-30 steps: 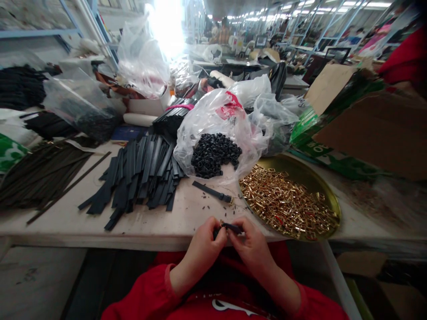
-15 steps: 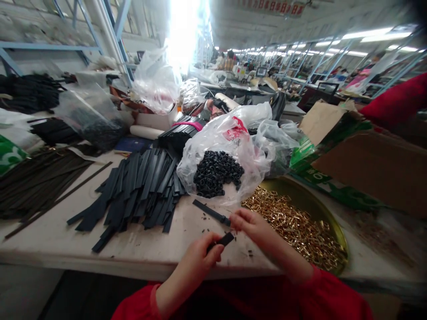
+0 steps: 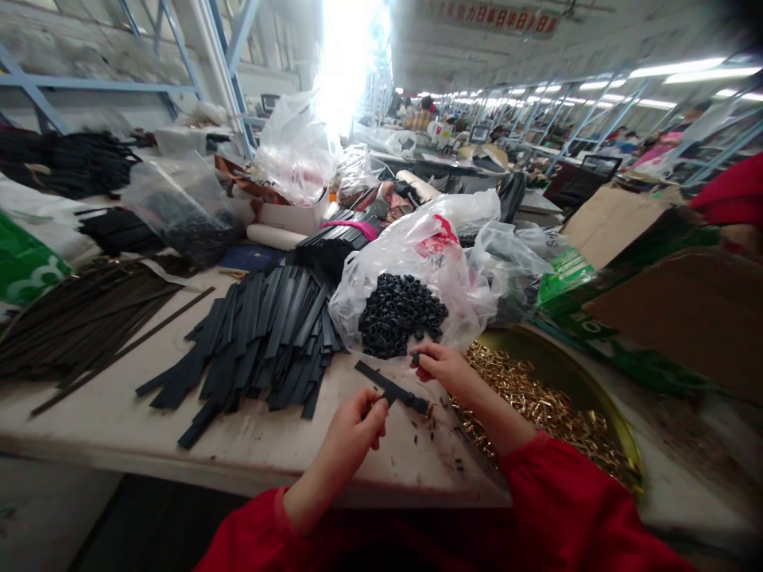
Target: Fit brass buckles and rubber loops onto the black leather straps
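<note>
My left hand [image 3: 358, 425] is closed on a short black strap [image 3: 392, 388], mostly hidden by my fingers, held over the table's near side. Between the fingertips of my right hand [image 3: 442, 369] is a small black loop [image 3: 416, 359], at the mouth of a clear plastic bag [image 3: 470, 298]. A heap of black loops [image 3: 396, 314] spills inside that bag. Just beyond my left hand lies another black strap [image 3: 373, 375], with a loop around it and a bit of gold metal at its near end. To the right, a round gold tray [image 3: 633, 454] holds many gold buckles [image 3: 536, 405].
Flat black straps [image 3: 262, 334] are piled left of my hands. Long dark brown strips [image 3: 89, 310] lie farther left. An opened green and brown carton [image 3: 668, 302] stands at right, with a person's red sleeve [image 3: 733, 189] behind it. Small dark scraps dot the table [image 3: 286, 453].
My right hand has left the strap on the table and moved up to the bag, where it pinches a loop. My left hand has lifted slightly, keeping its strap. The view has shifted slightly.
</note>
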A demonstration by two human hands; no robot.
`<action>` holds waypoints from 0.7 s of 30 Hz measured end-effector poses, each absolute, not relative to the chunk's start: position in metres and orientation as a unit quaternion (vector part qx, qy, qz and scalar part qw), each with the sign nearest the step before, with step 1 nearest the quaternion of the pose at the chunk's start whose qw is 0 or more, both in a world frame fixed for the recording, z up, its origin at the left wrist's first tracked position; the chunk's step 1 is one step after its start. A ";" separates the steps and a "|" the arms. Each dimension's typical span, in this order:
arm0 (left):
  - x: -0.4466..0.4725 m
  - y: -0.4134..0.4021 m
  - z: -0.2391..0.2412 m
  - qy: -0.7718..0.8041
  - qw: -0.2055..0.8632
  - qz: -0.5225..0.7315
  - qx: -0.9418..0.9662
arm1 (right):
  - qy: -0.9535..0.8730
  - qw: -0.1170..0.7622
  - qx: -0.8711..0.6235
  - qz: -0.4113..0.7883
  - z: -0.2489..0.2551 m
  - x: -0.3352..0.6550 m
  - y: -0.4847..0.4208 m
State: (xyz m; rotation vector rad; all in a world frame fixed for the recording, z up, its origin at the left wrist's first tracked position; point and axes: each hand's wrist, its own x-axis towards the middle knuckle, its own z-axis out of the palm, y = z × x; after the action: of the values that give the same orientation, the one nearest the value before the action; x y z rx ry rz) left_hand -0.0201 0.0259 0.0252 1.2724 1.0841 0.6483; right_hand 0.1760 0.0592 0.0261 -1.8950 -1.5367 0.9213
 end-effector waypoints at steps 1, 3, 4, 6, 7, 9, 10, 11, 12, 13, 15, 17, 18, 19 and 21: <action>-0.018 0.028 0.025 0.471 0.623 0.297 0.550 | -0.552 0.282 -0.677 0.396 0.030 0.172 0.048; -0.015 0.028 0.024 0.459 0.623 0.302 0.557 | -0.501 0.333 -0.616 0.508 0.036 0.161 0.025; -0.013 0.027 0.023 0.452 0.623 0.294 0.567 | -0.475 0.359 -0.587 0.548 0.037 0.156 0.015; -0.013 0.020 0.022 0.444 0.617 0.271 0.590 | -0.446 0.391 -0.558 0.580 0.039 0.149 -0.001; -0.013 0.016 0.022 0.447 0.610 0.263 0.599 | -0.441 0.398 -0.552 0.585 0.039 0.146 -0.007; -0.014 0.008 0.024 0.458 0.596 0.252 0.610 | -0.439 0.405 -0.538 0.595 0.039 0.145 -0.017; -0.014 0.004 0.025 0.460 0.593 0.247 0.613 | -0.445 0.407 -0.532 0.594 0.039 0.145 -0.021; -0.014 0.001 0.027 0.461 0.594 0.240 0.615 | -0.455 0.410 -0.529 0.587 0.039 0.146 -0.025; -0.015 -0.001 0.029 0.457 0.600 0.230 0.615 | -0.466 0.411 -0.530 0.578 0.039 0.147 -0.029; -0.015 -0.003 0.031 0.449 0.612 0.218 0.613 | -0.476 0.408 -0.531 0.570 0.039 0.148 -0.033; -0.015 -0.006 0.034 0.426 0.643 0.190 0.607 | -0.480 0.391 -0.530 0.580 0.039 0.151 -0.040; -0.016 -0.008 0.036 0.402 0.667 0.166 0.605 | -0.470 0.377 -0.513 0.612 0.039 0.154 -0.048; -0.017 -0.009 0.036 0.396 0.671 0.157 0.606 | -0.465 0.376 -0.504 0.624 0.038 0.155 -0.051; -0.017 -0.009 0.037 0.395 0.670 0.149 0.611 | -0.461 0.379 -0.496 0.631 0.038 0.155 -0.054; -0.019 -0.010 0.038 0.392 0.659 0.130 0.629 | -0.453 0.385 -0.488 0.639 0.037 0.155 -0.059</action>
State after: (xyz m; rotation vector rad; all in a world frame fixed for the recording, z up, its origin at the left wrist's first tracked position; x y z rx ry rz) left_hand -0.0190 -0.0099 0.0383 1.4229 0.8881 0.2946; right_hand 0.1549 -0.0594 0.0367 -1.2437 -1.1550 1.6285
